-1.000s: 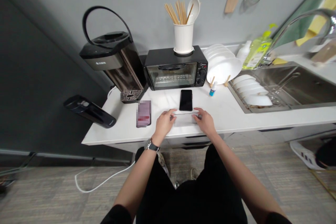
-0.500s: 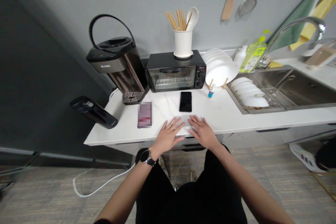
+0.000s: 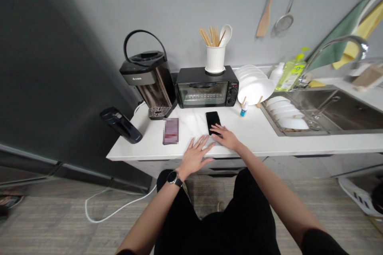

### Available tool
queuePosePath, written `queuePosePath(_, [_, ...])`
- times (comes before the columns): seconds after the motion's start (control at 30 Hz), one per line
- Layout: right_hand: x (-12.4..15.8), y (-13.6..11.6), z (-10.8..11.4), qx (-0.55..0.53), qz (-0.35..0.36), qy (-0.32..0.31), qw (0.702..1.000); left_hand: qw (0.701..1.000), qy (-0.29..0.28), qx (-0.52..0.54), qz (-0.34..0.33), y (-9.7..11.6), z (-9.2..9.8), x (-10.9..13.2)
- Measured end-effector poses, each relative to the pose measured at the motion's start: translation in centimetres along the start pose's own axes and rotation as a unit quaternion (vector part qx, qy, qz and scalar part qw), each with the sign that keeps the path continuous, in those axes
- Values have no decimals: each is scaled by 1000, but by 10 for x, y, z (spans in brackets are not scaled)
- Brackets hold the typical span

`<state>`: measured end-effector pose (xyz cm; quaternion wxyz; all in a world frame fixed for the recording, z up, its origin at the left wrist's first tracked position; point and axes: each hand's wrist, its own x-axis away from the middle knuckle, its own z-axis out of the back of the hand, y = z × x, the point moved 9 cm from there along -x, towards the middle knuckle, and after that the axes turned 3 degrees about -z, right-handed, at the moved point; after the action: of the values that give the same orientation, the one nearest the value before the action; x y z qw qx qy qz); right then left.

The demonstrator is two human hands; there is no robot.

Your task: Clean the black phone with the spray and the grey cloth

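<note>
My left hand (image 3: 195, 155), with a dark watch on its wrist, lies with fingers spread at the front edge of the white counter (image 3: 248, 139). My right hand (image 3: 226, 137) reaches over the lower part of a black phone (image 3: 212, 118), fingers apart; whether they touch it is hard to tell. A pale, thin, see-through item (image 3: 210, 141) lies between and partly under the hands, its outline faint. To the left is a flat purple packet (image 3: 171, 130), blurred out. A small white and blue bottle (image 3: 243, 110) stands right of the phone.
Behind stand a toaster oven (image 3: 203, 93) with a white utensil cup (image 3: 215, 59) on top, a water dispenser (image 3: 155, 83) and racked plates (image 3: 254, 89). A dark flask (image 3: 121, 125) is at left, a sink (image 3: 344, 107) at right. At far right shows a person's shoe (image 3: 357, 197).
My right hand has moved forward from the pale item to the phone's lower end. My left hand stays spread at the counter's front. The whole view has shifted slightly.
</note>
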<state>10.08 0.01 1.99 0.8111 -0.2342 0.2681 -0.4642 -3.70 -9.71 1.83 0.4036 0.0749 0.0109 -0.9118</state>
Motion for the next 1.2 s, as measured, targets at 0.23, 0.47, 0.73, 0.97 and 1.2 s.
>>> queuePosePath(0.23, [28, 46, 55, -76, -102, 231, 965, 998, 9, 56, 16, -2, 12, -1])
queuePosePath(0.47, [33, 141, 130, -64, -243, 421, 871, 988, 56, 120, 74, -22, 20, -55])
queuePosePath(0.73, [-29, 152, 107, -127, -189, 290, 929, 976, 90, 165, 112, -65, 1, -98])
queuePosePath(0.97, [-50, 107, 69, -150, -129, 235, 952, 973, 92, 180, 108, -73, 2, -100])
queuePosePath(1.2, [49, 30, 54, -94, -78, 214, 969, 990, 73, 111, 37, -26, 12, -35])
